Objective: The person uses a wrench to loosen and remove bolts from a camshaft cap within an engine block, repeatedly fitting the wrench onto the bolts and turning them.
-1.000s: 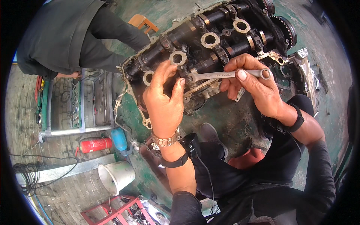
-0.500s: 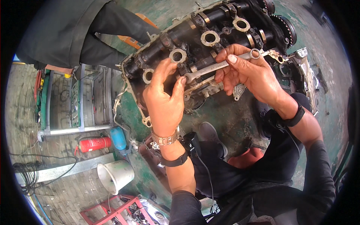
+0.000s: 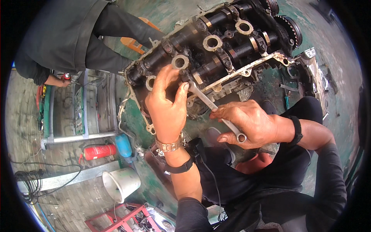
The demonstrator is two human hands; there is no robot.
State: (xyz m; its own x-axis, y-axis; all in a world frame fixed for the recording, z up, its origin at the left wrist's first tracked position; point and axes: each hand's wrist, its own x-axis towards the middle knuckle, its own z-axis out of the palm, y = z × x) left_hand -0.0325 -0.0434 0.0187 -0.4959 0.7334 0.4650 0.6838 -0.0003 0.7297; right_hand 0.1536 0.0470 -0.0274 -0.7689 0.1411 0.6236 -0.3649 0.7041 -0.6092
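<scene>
A steel combination wrench (image 3: 205, 99) slants from a bolt on the engine's cylinder head (image 3: 247, 72) down toward my legs. My left hand (image 3: 167, 110) pinches its far end between thumb and fingers, beside a pale round port; the wrench's jaw is mostly hidden there. On the shank, the fingers of my right hand (image 3: 251, 123) are hooked over the near part, with the thumb below and the ring end showing under the palm. Dark camshafts with bearing caps run along the top of the cylinder head.
Another person (image 3: 58, 42) stands at the far left, a hand near a red-topped item. A metal tool rack (image 3: 77, 137), a red fire extinguisher (image 3: 99, 152), a blue canister (image 3: 123, 145), a white bucket (image 3: 129, 183) and a red frame (image 3: 123, 223) lie to the left.
The wrench has swung with my right hand, its ring end coming down toward me. My left hand stays at the far end. The other person's hand has come further into view.
</scene>
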